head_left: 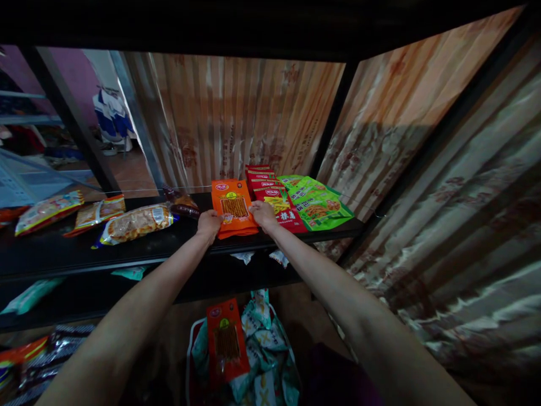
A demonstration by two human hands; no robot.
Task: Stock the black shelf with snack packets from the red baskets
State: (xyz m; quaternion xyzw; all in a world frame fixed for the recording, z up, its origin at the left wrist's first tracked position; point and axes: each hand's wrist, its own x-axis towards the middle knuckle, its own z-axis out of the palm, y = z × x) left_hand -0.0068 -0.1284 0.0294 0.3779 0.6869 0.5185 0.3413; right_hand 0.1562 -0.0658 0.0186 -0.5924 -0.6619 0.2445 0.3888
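At frame centre, orange packs (234,204) are being pinched at opposite edges by the left hand (209,223) and right hand (264,215), seemingly so they are being steadied evenly on the shelf (84,254).

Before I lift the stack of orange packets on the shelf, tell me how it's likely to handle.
The stack of orange packets shows offset edges at the bottom, so layers may slide apart. Their flat, film-like wrappers suggest they could bend. Lying low on the shelf, it seems unlikely to roll.
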